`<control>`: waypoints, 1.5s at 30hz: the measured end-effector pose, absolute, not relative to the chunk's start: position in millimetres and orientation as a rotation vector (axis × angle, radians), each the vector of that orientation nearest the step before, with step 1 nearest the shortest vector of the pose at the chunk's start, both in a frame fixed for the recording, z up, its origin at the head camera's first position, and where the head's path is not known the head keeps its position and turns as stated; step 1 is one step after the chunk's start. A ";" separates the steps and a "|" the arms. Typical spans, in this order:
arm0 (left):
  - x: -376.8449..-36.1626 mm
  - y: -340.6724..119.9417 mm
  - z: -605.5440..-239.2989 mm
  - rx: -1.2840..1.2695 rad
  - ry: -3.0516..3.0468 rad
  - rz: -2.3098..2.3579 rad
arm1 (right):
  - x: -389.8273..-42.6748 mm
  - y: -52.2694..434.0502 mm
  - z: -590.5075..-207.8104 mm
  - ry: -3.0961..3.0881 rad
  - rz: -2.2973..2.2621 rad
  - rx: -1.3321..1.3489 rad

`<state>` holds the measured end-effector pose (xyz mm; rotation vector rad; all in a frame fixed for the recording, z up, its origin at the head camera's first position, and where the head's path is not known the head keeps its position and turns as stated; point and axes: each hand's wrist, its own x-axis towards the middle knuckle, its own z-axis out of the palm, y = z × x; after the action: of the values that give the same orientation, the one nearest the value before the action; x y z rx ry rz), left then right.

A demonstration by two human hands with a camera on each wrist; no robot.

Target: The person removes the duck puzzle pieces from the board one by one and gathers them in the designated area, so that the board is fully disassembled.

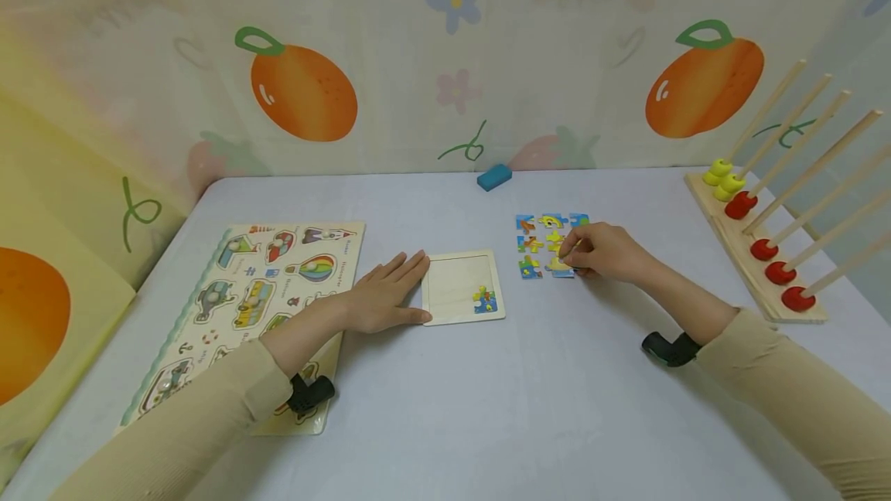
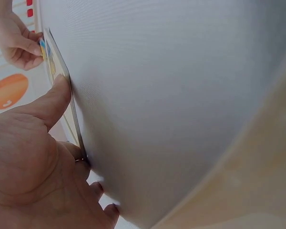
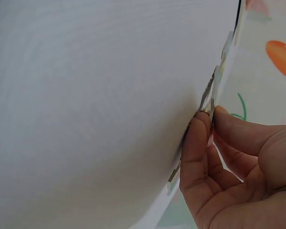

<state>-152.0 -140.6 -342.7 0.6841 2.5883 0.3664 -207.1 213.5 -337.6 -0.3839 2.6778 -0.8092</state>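
Observation:
A small wooden puzzle tray lies mid-table with one coloured piece set in its near right corner. My left hand rests flat on the table, fingers straight, touching the tray's left edge; in the left wrist view the thumb presses against the tray edge. To the right, several loose jigsaw pieces lie in a grid. My right hand pinches one puzzle piece at the grid's near right. The right wrist view shows that piece held between thumb and fingers.
A large vehicle peg puzzle board lies to the left, under my left forearm. A blue block sits at the table's far edge. A wooden rod rack with yellow and red beads stands at the right. A fruit-print curtain backs the table.

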 end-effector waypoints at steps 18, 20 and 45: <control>-151.3 -139.5 -340.7 0.685 2.590 0.364 | -205.4 212.0 -335.8 2.683 -0.821 -0.335; -151.7 -139.2 -340.8 0.683 2.589 0.364 | -205.4 211.8 -335.9 2.685 -0.818 -0.334; -152.8 -140.6 -343.6 0.674 2.589 0.369 | -201.6 197.2 -330.7 2.741 -0.825 -0.377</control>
<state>-152.8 -140.6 -343.6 0.6738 2.5891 0.3694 -201.6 197.2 -330.7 -0.3774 2.7415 -0.8247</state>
